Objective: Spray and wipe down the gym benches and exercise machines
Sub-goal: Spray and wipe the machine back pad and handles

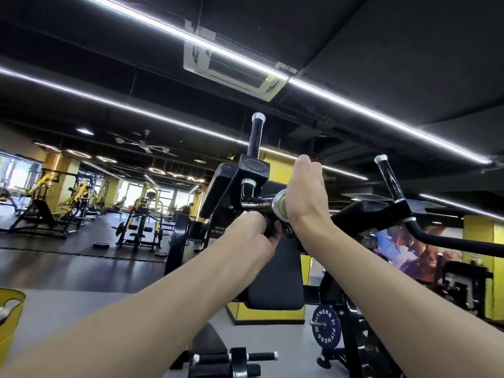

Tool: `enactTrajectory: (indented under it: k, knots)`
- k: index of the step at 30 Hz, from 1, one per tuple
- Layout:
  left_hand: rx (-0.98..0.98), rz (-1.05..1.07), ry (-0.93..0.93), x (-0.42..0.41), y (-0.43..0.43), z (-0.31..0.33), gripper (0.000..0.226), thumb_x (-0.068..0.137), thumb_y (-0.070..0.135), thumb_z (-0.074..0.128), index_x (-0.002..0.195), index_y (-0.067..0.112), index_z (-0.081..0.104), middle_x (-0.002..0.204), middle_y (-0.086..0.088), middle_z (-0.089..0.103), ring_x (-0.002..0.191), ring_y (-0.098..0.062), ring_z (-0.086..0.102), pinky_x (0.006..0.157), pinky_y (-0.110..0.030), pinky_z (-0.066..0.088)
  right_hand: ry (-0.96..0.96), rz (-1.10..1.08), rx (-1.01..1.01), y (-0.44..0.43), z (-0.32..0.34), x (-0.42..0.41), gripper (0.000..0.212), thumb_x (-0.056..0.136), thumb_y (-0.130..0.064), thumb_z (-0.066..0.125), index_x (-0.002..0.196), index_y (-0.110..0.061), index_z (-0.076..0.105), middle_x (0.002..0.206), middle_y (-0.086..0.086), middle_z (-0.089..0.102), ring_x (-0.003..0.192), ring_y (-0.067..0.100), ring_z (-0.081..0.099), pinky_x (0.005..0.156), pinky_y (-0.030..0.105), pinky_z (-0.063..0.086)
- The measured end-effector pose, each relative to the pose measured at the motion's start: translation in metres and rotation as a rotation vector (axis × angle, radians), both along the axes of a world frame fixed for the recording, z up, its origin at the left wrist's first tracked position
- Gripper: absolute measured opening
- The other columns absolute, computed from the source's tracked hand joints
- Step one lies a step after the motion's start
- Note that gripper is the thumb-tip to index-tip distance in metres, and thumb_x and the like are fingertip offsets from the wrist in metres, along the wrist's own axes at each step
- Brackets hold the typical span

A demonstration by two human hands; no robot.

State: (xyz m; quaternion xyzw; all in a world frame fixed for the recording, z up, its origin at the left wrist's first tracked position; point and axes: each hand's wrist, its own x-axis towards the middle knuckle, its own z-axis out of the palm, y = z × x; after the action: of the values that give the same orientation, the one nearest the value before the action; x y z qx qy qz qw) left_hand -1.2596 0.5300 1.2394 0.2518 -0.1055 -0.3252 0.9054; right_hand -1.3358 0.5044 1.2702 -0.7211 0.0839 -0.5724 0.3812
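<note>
A black exercise machine (362, 211) stands right in front of me, with a black back pad (272, 276) below my hands. Its horizontal handle (259, 204) ends in a chrome and green collar (281, 205). My left hand (253, 236) reaches under that handle, its fingers curled round a dark thing (272, 227) that I cannot identify. My right hand (304, 195) is raised upright against the handle just right of the collar. Its back faces me and its fingers are hidden. Two upright black grips (257, 132) (388, 178) rise from the machine's arms.
A yellow bucket (9, 320) sits at the lower left edge. A blue weight plate (326, 327) hangs on the machine's lower right peg. The seat (210, 342) and short grips (261, 357) lie below my arms. Yellow machines (73, 203) and seated people fill the far left.
</note>
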Motion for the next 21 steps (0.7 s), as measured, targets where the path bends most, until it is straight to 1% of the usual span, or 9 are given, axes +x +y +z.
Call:
enactTrajectory:
  k: [3,6,8,10,11,13,15,18,21]
  knots:
    - [0.011,0.035,-0.060,-0.022,0.008,-0.008,0.027,0.095,-0.014,0.039,0.101,0.001,0.061,0.073,-0.011,0.058,0.060,-0.022,0.052,0.036,-0.018,0.044,0.012,0.021,0.003,-0.003,0.001,0.004,0.027,0.100,-0.042,0.022,0.088,-0.027,0.040,0.103,0.005,0.047,0.098,0.024,0.044,0.077,0.037,0.034]
    - [0.031,0.097,-0.192,-0.040,0.016,-0.029,0.028,0.095,-0.014,0.041,0.092,0.001,0.065,0.072,-0.012,0.067,0.056,-0.022,0.060,0.039,-0.018,0.044,0.115,0.139,0.122,-0.012,0.000,0.004,0.031,0.093,-0.050,0.025,0.100,-0.025,0.042,0.096,0.004,0.045,0.085,0.023,0.046,0.063,0.031,0.033]
    - [0.085,0.159,-0.302,-0.039,0.015,-0.045,0.040,0.096,-0.015,0.036,0.100,0.006,0.070,0.090,-0.016,0.073,0.071,-0.024,0.064,0.044,-0.021,0.047,0.177,0.266,0.238,-0.015,0.001,0.004,0.035,0.096,-0.047,0.030,0.113,-0.020,0.045,0.095,0.002,0.051,0.082,0.019,0.048,0.069,0.033,0.037]
    - [0.130,0.184,-0.293,-0.029,0.001,-0.061,0.045,0.096,-0.015,0.034,0.111,0.009,0.069,0.105,-0.019,0.071,0.082,-0.029,0.064,0.046,-0.024,0.047,0.207,0.352,0.267,-0.022,-0.001,0.005,0.039,0.095,-0.050,0.031,0.110,-0.018,0.049,0.099,0.003,0.056,0.090,0.020,0.051,0.083,0.036,0.041]
    - [0.172,0.187,-0.270,-0.022,-0.009,-0.070,0.044,0.098,-0.013,0.034,0.115,0.010,0.067,0.109,-0.019,0.070,0.087,-0.032,0.065,0.046,-0.025,0.047,0.208,0.372,0.267,-0.027,-0.006,0.007,0.040,0.094,-0.050,0.029,0.106,-0.018,0.050,0.099,0.003,0.056,0.091,0.020,0.050,0.084,0.036,0.041]
    - [0.303,0.212,-0.260,-0.011,-0.031,-0.092,0.042,0.099,-0.009,0.036,0.121,0.013,0.063,0.115,-0.021,0.068,0.098,-0.035,0.066,0.046,-0.026,0.048,0.194,0.345,0.273,-0.042,-0.020,0.011,0.042,0.096,-0.047,0.029,0.103,-0.015,0.055,0.092,0.003,0.055,0.084,0.020,0.048,0.072,0.033,0.039]
    - [0.421,0.225,-0.271,-0.003,-0.052,-0.117,0.038,0.098,-0.008,0.036,0.120,0.010,0.062,0.109,-0.019,0.067,0.087,-0.031,0.062,0.048,-0.027,0.047,0.222,0.262,0.281,-0.064,-0.045,0.019,0.041,0.097,-0.042,0.031,0.100,-0.012,0.059,0.087,0.002,0.055,0.078,0.021,0.048,0.061,0.031,0.034]
    - [0.536,0.216,-0.250,0.003,-0.082,-0.157,0.025,0.093,-0.007,0.038,0.092,0.006,0.060,0.084,-0.016,0.061,0.069,-0.025,0.052,0.057,-0.031,0.041,0.331,0.201,0.364,-0.111,-0.105,0.038,0.032,0.094,-0.037,0.034,0.080,-0.015,0.053,0.077,0.002,0.052,0.068,0.022,0.046,0.055,0.031,0.032]
    - [0.629,0.188,-0.222,0.010,-0.125,-0.205,0.020,0.088,0.006,0.046,0.097,0.007,0.064,0.099,-0.020,0.068,0.073,-0.030,0.062,0.057,-0.032,0.051,0.453,0.150,0.482,-0.170,-0.187,0.062,0.038,0.086,-0.039,0.036,0.089,-0.008,0.058,0.087,0.010,0.061,0.074,0.027,0.051,0.066,0.035,0.039]
